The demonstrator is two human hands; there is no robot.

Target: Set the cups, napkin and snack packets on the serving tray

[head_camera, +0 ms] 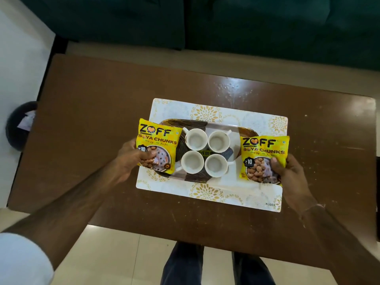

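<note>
We hold a packet in each hand. Our left hand (131, 156) pinches the lower left corner of a yellow plastic soya-chunks packet (157, 146), thumb on its printed face, the fingers hidden behind it. Our right hand (287, 173) grips the lower right corner of a second yellow soya-chunks packet (262, 157) the same way, thumb on front. Both packets face up with their lettering readable, one over each end of the oval brown-and-grey patterned serving tray (245, 131); we cannot tell whether they rest on it or hang just above.

Between the packets, four small white ceramic cups (206, 153) stand upright on the tray in a two-by-two cluster, close together, handles pointing outward. They look empty.

The tray lies on a white rectangular placemat with gold floral motifs (205, 192), which lies on a dark brown glossy wooden table (92, 120). Beyond the table is a dark green sofa (267, 27). A dark round bin (20, 125) sits on the floor to the left.
</note>
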